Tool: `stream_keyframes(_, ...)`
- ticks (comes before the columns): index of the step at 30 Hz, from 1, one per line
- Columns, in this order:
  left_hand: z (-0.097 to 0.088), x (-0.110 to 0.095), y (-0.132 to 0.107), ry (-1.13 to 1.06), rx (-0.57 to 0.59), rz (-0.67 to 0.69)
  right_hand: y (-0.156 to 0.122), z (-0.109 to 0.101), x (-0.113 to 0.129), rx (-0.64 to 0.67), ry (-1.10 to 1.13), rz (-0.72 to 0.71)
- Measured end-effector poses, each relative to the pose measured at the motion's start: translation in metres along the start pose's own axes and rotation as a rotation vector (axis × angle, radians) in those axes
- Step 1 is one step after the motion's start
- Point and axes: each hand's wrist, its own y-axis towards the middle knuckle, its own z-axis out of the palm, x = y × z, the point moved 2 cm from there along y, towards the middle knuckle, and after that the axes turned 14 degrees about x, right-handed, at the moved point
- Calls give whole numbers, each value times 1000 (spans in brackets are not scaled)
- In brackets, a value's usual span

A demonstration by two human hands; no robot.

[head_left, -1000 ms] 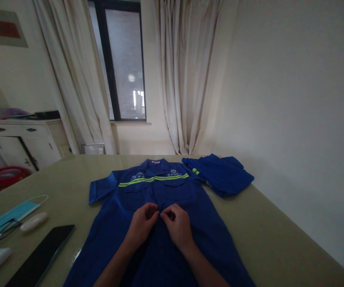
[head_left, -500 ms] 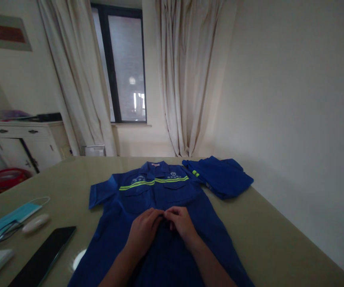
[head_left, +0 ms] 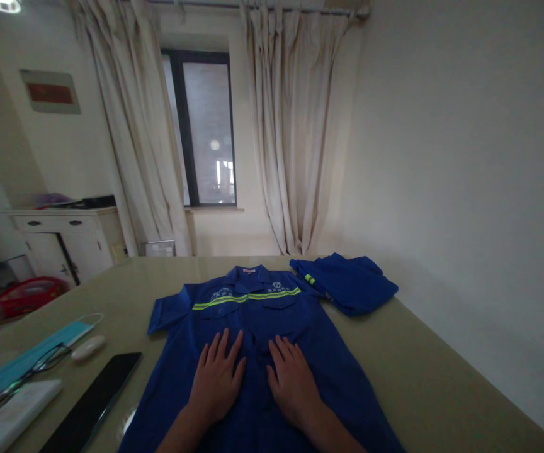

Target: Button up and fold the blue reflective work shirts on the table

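A blue short-sleeved work shirt (head_left: pixel 319 352) lies spread front side up on the table, its collar toward the far edge. Yellow-green stripes and pale printed lettering cross its chest. My left hand (head_left: pixel 218 374) rests flat on the left front panel with the fingers spread. On the other side of the button placket, my right hand (head_left: pixel 293 380) lies flat too, its fingers stretched out below the chest pocket. Neither hand holds anything. The shirt's lower part runs out of view between my forearms.
A folded blue garment (head_left: pixel 347 283) lies at the far right, touching the shirt's sleeve. To the left are a black phone (head_left: pixel 95 402), a white power strip (head_left: pixel 17 412), glasses (head_left: pixel 40 365), a white mouse-shaped object (head_left: pixel 89 348) and a blue face mask (head_left: pixel 36 358). A wall borders the table's right side.
Both hands have let go of the shirt's front placket, moved apart and flattened onto the cloth. The camera view has tilted upward, showing more of the curtains.
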Motion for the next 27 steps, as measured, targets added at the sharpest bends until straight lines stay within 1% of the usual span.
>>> stream_keyframes(3,6,-7,-21,-5,25,64,-6,-14,17,11,-82,96)
stream_keyframes(6,7,-15,-38,-14,93,151,9,-28,35,29,-123,170)
stream_keyframes(8,3,-20,-45,-12,131,174,24,-28,40,13,-116,168)
stream_keyframes(10,-7,-24,-46,-3,141,158,36,-21,38,-27,-87,177)
stream_keyframes(13,-29,-31,-32,11,96,98,44,-7,24,-82,34,200)
stream_keyframes(15,-42,-34,-13,28,60,37,45,-3,11,-106,182,185)
stream_keyframes(17,-50,-36,10,34,57,-14,45,-4,0,-142,356,159)
stream_keyframes(19,-49,-37,32,-13,104,-9,47,-6,-9,-186,500,129)
stream_keyframes(21,-43,-36,47,-100,151,53,49,-6,-15,-226,592,93)
stream_keyframes(22,-38,-36,52,-141,150,90,50,-6,-16,-244,622,74)
stream_keyframes(25,-27,-33,55,-221,96,179,53,-5,-17,-266,671,29)
stream_keyframes(27,-23,-31,53,-253,101,232,54,-4,-16,-248,679,13)
